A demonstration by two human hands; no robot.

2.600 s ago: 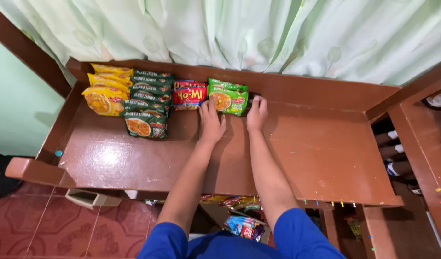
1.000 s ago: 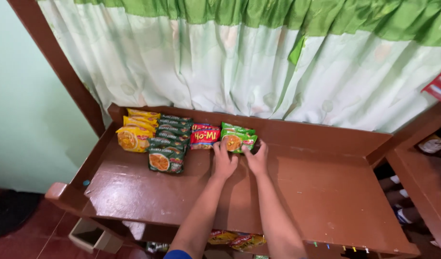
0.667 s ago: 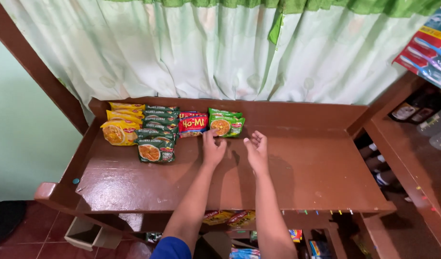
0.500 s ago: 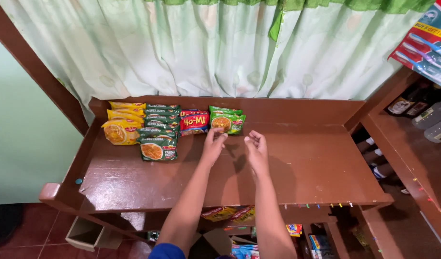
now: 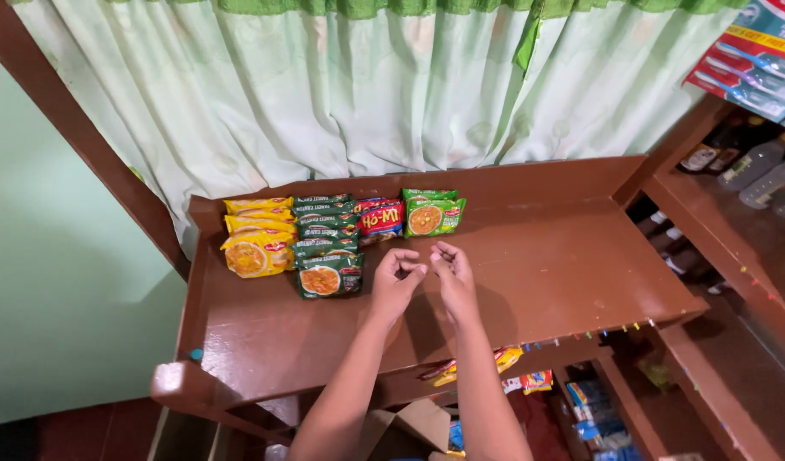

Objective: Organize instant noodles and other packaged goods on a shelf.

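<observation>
- Over the middle of the brown wooden shelf (image 5: pixel 546 265), the left hand (image 5: pixel 396 280) and right hand (image 5: pixel 451 271) are held side by side, just apart; neither is seen to touch the board.
- Fingers of both hands are curled loosely inward, tips drawn together near the thumbs; nothing is seen clamped between them.
- Noodle packets are lined up at 11 to 12 o'clock from the hands, against the raised back edge: yellow packets (image 5: pixel 254 242) stacked at the far left, dark green packets (image 5: pixel 326 243) overlapped beside them, a red packet (image 5: pixel 380 218) next, a light green packet (image 5: pixel 433 214) at the row's right end.
- The light green packet is nearest the right hand; the front dark green packet lies just beside the left hand at 9 o'clock.
- From 1 to 4 o'clock, bare board runs to the raised right edge.
- Behind the back edge, a pale green curtain (image 5: pixel 367 85) hangs.
- Below the front edge, at 6 o'clock, a cardboard box (image 5: pixel 414 423) and more packets (image 5: pixel 512 363) are partly seen.
</observation>
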